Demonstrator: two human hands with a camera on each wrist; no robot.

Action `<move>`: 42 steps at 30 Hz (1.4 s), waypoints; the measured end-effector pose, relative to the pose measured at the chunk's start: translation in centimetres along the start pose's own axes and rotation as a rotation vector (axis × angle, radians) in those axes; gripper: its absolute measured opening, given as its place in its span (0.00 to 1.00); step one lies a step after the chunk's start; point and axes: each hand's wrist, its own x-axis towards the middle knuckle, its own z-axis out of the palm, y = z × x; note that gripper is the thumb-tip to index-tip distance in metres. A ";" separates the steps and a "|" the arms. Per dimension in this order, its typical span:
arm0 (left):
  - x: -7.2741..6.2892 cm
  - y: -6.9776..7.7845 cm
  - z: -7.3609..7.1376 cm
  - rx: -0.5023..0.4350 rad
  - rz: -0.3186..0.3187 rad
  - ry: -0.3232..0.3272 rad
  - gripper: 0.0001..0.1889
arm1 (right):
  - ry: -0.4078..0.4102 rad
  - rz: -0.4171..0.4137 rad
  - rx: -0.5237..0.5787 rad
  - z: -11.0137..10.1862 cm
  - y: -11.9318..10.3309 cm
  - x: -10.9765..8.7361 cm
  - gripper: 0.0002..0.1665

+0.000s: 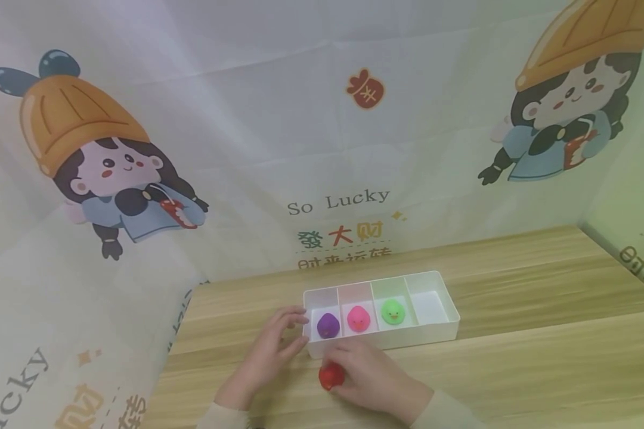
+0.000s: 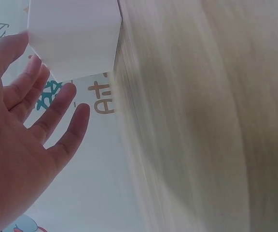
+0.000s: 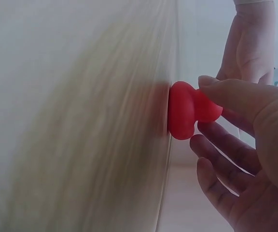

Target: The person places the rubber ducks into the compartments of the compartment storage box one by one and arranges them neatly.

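Observation:
Near the table's front, my right hand (image 1: 372,375) pinches a red toy duck (image 3: 182,110) between thumb and fingers; its base rests on the wooden table. Just behind stands a white divided box (image 1: 381,341). From left to right, its compartments hold a purple duck (image 1: 328,325), a pink duck (image 1: 358,319) and a green duck (image 1: 393,311); the rightmost compartment (image 1: 429,307) has nothing in it. My left hand (image 1: 271,345) touches the box's left end with loosely bent fingers spread. The left wrist view shows its thumb (image 2: 11,48) at the box edge.
The wooden table (image 1: 542,357) extends on both sides of the box. Behind it hangs a pale printed cloth (image 1: 257,131) with cartoon figures and lettering, which also covers the left and right sides.

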 end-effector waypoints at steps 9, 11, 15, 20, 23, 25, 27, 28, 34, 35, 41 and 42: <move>0.0 0.1 0.0 -0.012 -0.031 -0.004 0.16 | 0.000 0.002 0.005 0.2 -0.1 0.2 0.16; 0.0 0.0 0.1 -0.011 -0.028 0.002 0.16 | 0.001 0.002 0.009 0.3 0.0 0.2 0.16; 0.0 0.1 0.1 -0.010 -0.018 0.013 0.15 | -0.003 0.001 0.016 0.3 0.0 0.3 0.16; -0.1 0.1 0.0 -0.004 -0.025 0.006 0.16 | -0.002 0.001 0.026 0.1 0.1 0.2 0.17; -0.1 0.2 -0.1 -0.005 -0.022 -0.004 0.16 | 0.010 0.000 0.034 -0.1 0.2 0.1 0.16; -0.1 0.2 -0.1 -0.004 -0.009 -0.005 0.16 | 0.018 -0.005 0.039 -0.3 0.2 0.0 0.16; -0.1 0.2 -0.1 -0.007 -0.005 -0.007 0.16 | 0.020 -0.007 0.041 -0.5 0.3 -0.1 0.16; -0.1 0.2 -0.1 -0.008 -0.004 -0.006 0.16 | 0.021 -0.009 0.044 -0.5 0.3 -0.1 0.16; 0.0 0.3 -0.1 -0.019 -0.015 -0.008 0.15 | 0.027 -0.010 0.046 -1.1 0.4 -0.4 0.18; 0.0 0.3 -0.1 -0.021 -0.016 -0.009 0.15 | 0.028 -0.009 0.043 -1.1 0.4 -0.5 0.18; 0.0 0.4 -0.1 -0.023 -0.018 -0.010 0.15 | 0.035 -0.019 0.039 -1.6 0.5 -0.7 0.18; 0.0 0.4 -0.1 -0.023 -0.019 -0.010 0.15 | 0.034 -0.017 0.039 -1.8 0.5 -0.7 0.18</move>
